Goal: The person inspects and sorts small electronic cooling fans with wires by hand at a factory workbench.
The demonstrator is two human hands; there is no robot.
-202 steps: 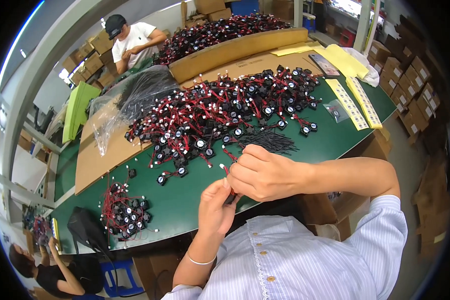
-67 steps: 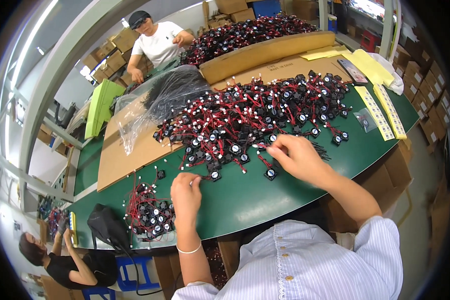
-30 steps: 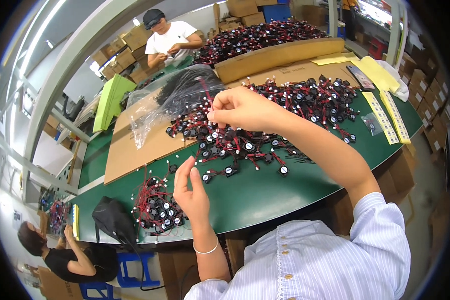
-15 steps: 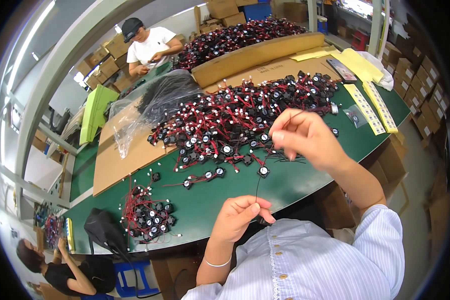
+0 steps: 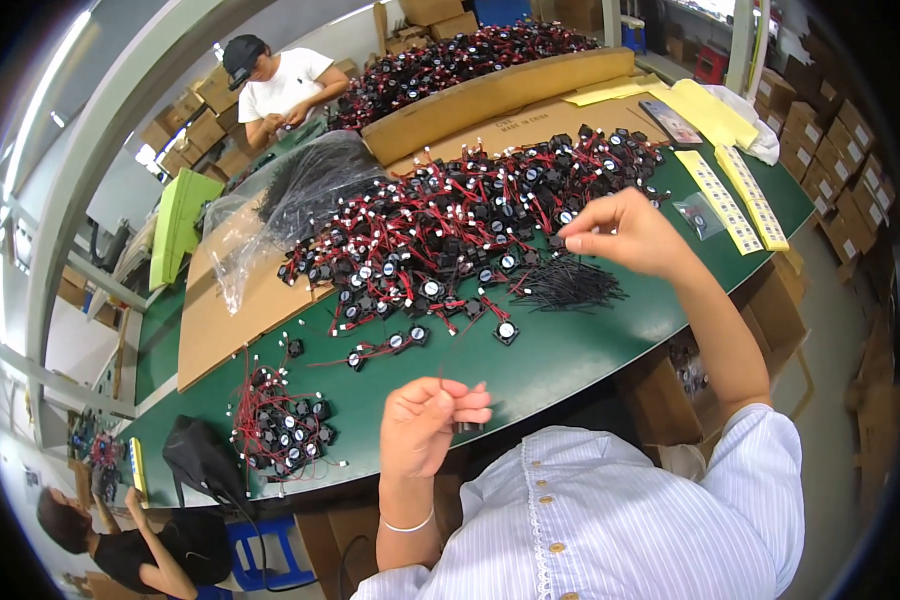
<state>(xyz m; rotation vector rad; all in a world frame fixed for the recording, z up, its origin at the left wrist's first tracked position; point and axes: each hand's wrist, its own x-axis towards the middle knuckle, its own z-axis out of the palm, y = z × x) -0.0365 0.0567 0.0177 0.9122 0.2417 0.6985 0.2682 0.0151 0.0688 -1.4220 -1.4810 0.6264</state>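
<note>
My left hand (image 5: 425,420) is closed near the front table edge around a small black fan (image 5: 468,428), mostly hidden, with a dark bit showing below the fingers. A thin reddish wire rises from its pinch. My right hand (image 5: 620,235) is raised over the right part of the pile, thumb and forefinger brought together; whether anything thin is between them is too small to tell. Below it lies a bundle of thin black ties (image 5: 570,286). A single fan (image 5: 506,332) with a round white label sits on the green table (image 5: 560,350) between my hands.
A big heap of fans with red leads (image 5: 420,240) covers the table's middle. A smaller group (image 5: 288,435) and a black bag (image 5: 200,455) lie left. Yellow label strips (image 5: 718,202) and a phone (image 5: 670,122) are right. Two other people work at the back and left.
My left hand has moved left with the fan. My right hand is a little higher, and the dark strand that ran between my hands no longer shows. The black ties are now uncovered.
</note>
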